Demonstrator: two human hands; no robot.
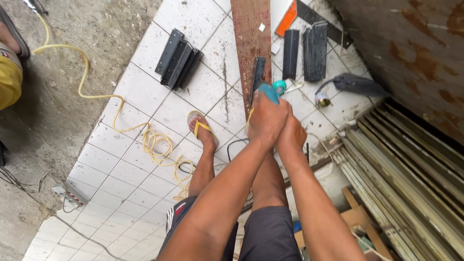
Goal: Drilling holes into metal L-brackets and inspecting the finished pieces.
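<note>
Gripping a teal power tool (pixel 268 92) in both hands, left hand (pixel 265 118) and right hand (pixel 291 133) closed, pressing on a dark metal bracket (pixel 257 75) atop the plank (pixel 251 34) at twelve o'clock, finished-looking brackets (pixel 178 60) stacked at ten o'clock.

teal power tool (pixel 268 92), reddish-brown plank (pixel 251 38), black angle brackets (pixel 178 60) far left, white square-tiled floor (pixel 130 159) with dark grout, yellow cable (pixel 145 137), yellow sandal strap (pixel 203 126), orange strip (pixel 287 19), dark grey shorts (pixel 268 234)

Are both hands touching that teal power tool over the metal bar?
Touching. The head view shows the left hand wrapped over the teal tool, and the right hand pressed alongside, gripping it too.
</note>
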